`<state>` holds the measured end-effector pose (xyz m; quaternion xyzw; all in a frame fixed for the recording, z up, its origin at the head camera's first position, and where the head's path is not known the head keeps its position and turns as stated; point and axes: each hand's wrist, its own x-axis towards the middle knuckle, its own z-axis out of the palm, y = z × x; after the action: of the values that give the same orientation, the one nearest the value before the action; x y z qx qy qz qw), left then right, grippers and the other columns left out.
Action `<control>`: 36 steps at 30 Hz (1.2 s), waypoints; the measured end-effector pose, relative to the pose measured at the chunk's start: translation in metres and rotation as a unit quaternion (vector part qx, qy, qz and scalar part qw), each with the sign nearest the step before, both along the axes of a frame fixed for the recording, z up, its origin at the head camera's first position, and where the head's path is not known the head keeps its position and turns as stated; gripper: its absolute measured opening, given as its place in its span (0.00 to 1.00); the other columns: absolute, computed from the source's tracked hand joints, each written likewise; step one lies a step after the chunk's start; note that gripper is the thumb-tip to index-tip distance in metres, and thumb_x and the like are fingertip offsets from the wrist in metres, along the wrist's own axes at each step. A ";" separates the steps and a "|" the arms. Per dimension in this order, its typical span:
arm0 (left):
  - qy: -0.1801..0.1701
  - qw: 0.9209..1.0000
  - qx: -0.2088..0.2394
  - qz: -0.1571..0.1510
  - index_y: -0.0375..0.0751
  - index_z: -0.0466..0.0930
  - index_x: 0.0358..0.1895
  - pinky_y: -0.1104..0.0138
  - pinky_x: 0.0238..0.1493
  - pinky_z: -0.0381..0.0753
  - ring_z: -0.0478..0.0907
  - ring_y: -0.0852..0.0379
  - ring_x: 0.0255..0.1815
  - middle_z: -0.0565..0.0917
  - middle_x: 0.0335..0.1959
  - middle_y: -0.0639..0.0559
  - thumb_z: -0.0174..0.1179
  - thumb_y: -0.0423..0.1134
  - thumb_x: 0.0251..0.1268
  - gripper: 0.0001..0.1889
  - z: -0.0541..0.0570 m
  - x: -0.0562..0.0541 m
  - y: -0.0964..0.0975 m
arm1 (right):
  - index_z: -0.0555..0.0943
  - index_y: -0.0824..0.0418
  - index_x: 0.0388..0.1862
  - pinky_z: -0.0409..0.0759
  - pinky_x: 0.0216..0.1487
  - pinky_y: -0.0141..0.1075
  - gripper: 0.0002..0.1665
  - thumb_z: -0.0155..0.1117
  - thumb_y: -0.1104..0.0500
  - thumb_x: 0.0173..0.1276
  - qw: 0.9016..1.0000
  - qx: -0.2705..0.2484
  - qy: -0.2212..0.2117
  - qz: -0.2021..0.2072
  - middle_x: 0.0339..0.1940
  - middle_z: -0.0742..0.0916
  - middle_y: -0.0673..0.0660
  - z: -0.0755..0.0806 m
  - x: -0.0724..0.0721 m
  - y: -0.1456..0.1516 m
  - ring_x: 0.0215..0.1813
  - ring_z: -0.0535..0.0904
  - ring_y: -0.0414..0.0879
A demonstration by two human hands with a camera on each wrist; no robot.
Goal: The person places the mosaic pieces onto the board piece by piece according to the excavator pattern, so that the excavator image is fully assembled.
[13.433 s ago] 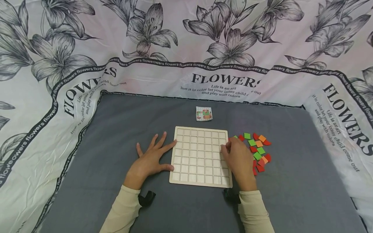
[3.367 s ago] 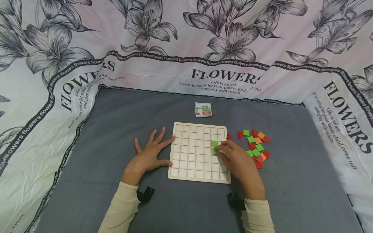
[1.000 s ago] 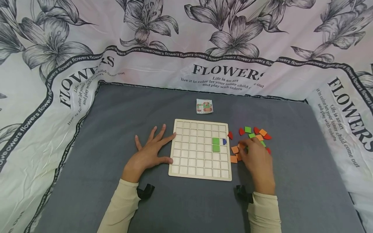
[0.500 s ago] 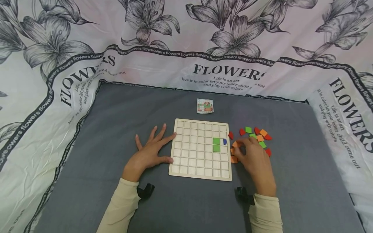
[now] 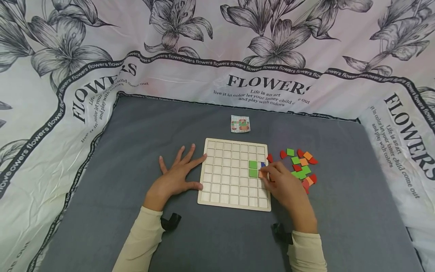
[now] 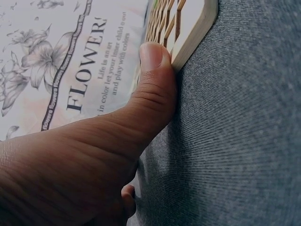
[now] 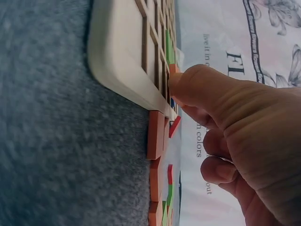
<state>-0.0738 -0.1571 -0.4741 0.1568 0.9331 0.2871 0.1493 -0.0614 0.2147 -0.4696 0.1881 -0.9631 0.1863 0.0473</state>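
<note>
A pale wooden grid board [image 5: 229, 181] lies on the grey cloth. My left hand [image 5: 175, 184] is spread beside it, with the thumb [image 6: 153, 75] and index fingertip touching its left edge. My right hand [image 5: 287, 187] pinches an orange square tile [image 5: 260, 174] between thumb and fingers, at a cell in the right-hand column; the fingertips partly hide it. Two green square tiles [image 5: 253, 169] fill cells just left of it. Directly above sits a blue piece [image 5: 263, 164], partly covered by the fingers.
Loose red, green and orange tiles [image 5: 295, 160] are scattered right of the board, some partly under the right hand. A small card [image 5: 240, 124] printed with a coloured grid pattern lies behind the board. Flower-printed fabric [image 5: 190, 83] borders the cloth at the back and sides.
Two green tiles and a blue piece have come onto the board since the first frame. Most recently the right hand moved left from the loose tiles, bringing an orange tile. The left hand stays put.
</note>
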 end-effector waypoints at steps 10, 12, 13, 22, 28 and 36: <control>-0.002 1.000 0.001 0.001 0.67 0.59 0.85 0.23 0.67 0.13 0.30 0.39 0.89 0.41 0.89 0.51 0.76 0.63 0.55 0.53 0.000 0.000 0.001 | 0.90 0.61 0.55 0.88 0.39 0.44 0.19 0.80 0.64 0.65 0.999 0.001 0.025 0.032 0.49 0.85 0.57 0.000 0.001 0.000 0.40 0.82 0.49; 0.000 1.000 0.002 0.000 0.67 0.59 0.85 0.22 0.67 0.13 0.30 0.39 0.89 0.41 0.89 0.51 0.76 0.63 0.55 0.53 0.000 0.000 0.001 | 0.90 0.61 0.55 0.89 0.41 0.45 0.19 0.81 0.64 0.65 0.999 0.002 0.027 0.035 0.50 0.85 0.57 0.000 0.000 0.000 0.43 0.84 0.50; 0.000 1.000 0.002 0.000 0.67 0.59 0.85 0.22 0.67 0.13 0.30 0.39 0.89 0.41 0.89 0.51 0.76 0.63 0.54 0.53 0.000 0.000 0.001 | 0.90 0.61 0.55 0.88 0.42 0.46 0.19 0.80 0.64 0.64 0.999 0.001 0.026 0.036 0.50 0.85 0.57 0.000 0.000 0.000 0.43 0.84 0.51; 0.000 1.000 0.000 0.001 0.68 0.59 0.85 0.22 0.67 0.13 0.30 0.39 0.89 0.41 0.89 0.51 0.76 0.63 0.54 0.53 -0.001 0.000 0.000 | 0.91 0.60 0.53 0.87 0.38 0.43 0.19 0.81 0.64 0.63 0.998 0.001 0.036 0.044 0.48 0.85 0.55 -0.002 0.000 0.001 0.39 0.82 0.48; 0.000 1.000 -0.001 0.000 0.68 0.59 0.85 0.22 0.67 0.13 0.30 0.39 0.89 0.41 0.89 0.51 0.76 0.63 0.54 0.54 -0.001 -0.001 0.001 | 0.91 0.61 0.52 0.87 0.37 0.43 0.17 0.81 0.64 0.63 0.999 -0.010 0.033 0.035 0.47 0.86 0.56 -0.003 0.001 0.002 0.37 0.81 0.46; -0.002 1.000 -0.001 0.000 0.67 0.58 0.85 0.22 0.67 0.13 0.30 0.40 0.89 0.41 0.89 0.52 0.76 0.63 0.54 0.54 0.000 -0.001 0.001 | 0.91 0.61 0.53 0.86 0.34 0.40 0.17 0.80 0.62 0.65 0.999 -0.013 0.023 0.022 0.47 0.85 0.55 -0.003 0.002 0.002 0.36 0.80 0.44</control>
<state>-0.0745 -0.1565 -0.4740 0.1559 0.9331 0.2866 0.1513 -0.0590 0.2162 -0.4730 0.2133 -0.9548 0.1953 0.0680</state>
